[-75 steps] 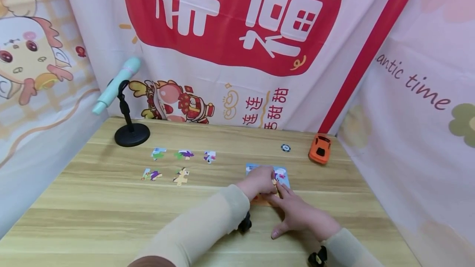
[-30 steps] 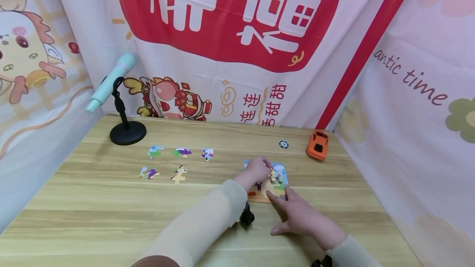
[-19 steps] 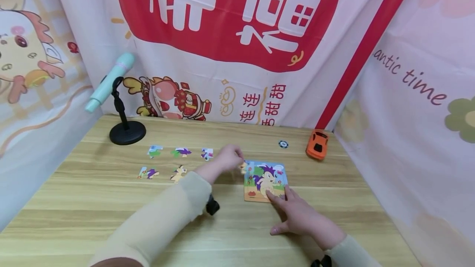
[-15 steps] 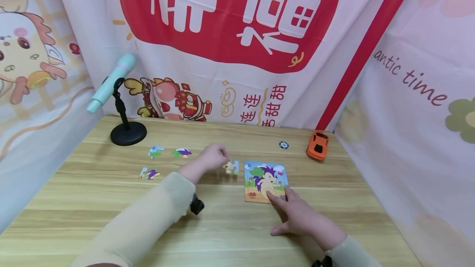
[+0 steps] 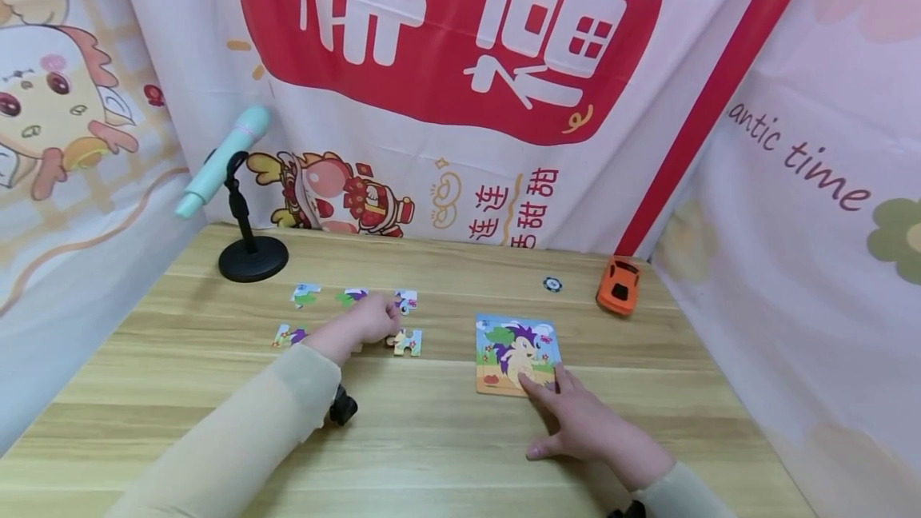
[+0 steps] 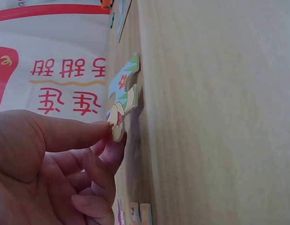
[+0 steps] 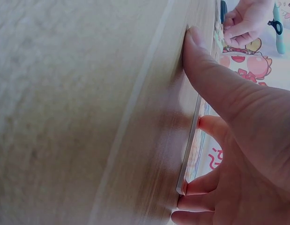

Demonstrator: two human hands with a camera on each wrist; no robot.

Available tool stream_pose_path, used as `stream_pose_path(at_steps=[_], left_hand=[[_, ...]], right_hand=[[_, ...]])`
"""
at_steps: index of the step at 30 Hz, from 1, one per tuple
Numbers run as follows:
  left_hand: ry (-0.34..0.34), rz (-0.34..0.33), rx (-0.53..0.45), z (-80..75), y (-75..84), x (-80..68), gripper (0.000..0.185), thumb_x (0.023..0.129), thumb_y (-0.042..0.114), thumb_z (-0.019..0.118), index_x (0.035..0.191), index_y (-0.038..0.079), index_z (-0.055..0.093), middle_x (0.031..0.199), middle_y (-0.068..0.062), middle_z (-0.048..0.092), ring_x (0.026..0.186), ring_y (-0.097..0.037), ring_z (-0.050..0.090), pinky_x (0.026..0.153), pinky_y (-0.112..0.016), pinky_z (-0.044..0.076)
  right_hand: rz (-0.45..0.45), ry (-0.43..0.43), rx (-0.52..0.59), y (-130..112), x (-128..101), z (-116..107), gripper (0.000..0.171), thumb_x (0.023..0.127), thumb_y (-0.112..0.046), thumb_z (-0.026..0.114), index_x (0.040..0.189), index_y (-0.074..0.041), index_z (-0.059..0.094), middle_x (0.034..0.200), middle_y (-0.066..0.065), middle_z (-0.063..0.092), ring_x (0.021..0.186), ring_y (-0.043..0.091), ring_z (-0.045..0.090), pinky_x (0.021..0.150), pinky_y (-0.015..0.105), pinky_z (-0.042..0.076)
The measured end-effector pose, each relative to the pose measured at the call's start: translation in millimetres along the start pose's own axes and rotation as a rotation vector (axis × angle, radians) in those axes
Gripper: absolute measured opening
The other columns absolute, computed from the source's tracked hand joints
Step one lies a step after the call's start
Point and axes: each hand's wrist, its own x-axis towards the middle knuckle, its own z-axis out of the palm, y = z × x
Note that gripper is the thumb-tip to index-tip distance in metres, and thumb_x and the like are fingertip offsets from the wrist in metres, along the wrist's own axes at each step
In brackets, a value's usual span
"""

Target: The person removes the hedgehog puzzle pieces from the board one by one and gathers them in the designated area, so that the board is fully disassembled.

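My left hand (image 5: 367, 322) pinches a jigsaw piece (image 5: 406, 342) between thumb and fingertips, low over the table among the loose pieces. In the left wrist view the piece (image 6: 123, 86) shows sky, a red flower and a cream-coloured part, tilted up from the wood. My right hand (image 5: 583, 418) rests at the lower right of a square puzzle board (image 5: 504, 350) with a purple-spined hedgehog picture. Its fingers are spread, fingertips touching the board's edge and thumb on the table. Loose jigsaw pieces (image 5: 305, 294) lie in two rows at left; my left hand partly hides the lower row.
A mint-green microphone (image 5: 223, 162) on a black stand (image 5: 253, 259) is at the back left. A small round chip (image 5: 552, 284) and an orange toy car (image 5: 619, 287) lie at the back right. Printed cloth (image 5: 446, 134) hangs behind the wooden table (image 5: 446, 438).
My left hand has lifted the jigsaw piece off the puzzle board and carried it left to the loose pieces. My right hand, earlier close beside it, stays at the board's corner.
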Motion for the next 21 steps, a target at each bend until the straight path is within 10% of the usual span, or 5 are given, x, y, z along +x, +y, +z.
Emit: stream_pose_path(at_steps=[9,21], left_hand=[[0.049,-0.053,0.073,6.0,-1.2,7.9,0.004,0.084,0.005,0.065,0.084,0.006,0.062,0.085,-0.007,0.059,0.074,-0.022,0.054,0.064,-0.033,0.045],[-0.076,0.136,-0.028,56.2,65.5,1.3,0.024,0.084,0.014,0.075,0.105,0.007,0.066,0.09,-0.002,0.062,0.077,-0.019,0.059,0.069,-0.036,0.051]], right_hand=[[0.009,-0.004,0.003,0.3,0.0,0.4,0.104,0.062,-0.068,0.076,0.152,-0.038,0.035,0.155,0.036,0.01,0.14,0.053,0.018,0.105,0.066,0.025],[0.016,-0.003,0.022,2.1,1.4,1.8,0.103,0.062,-0.068,0.076,0.152,-0.038,0.036,0.156,0.035,0.009,0.139,0.054,0.019,0.104,0.068,0.026]])
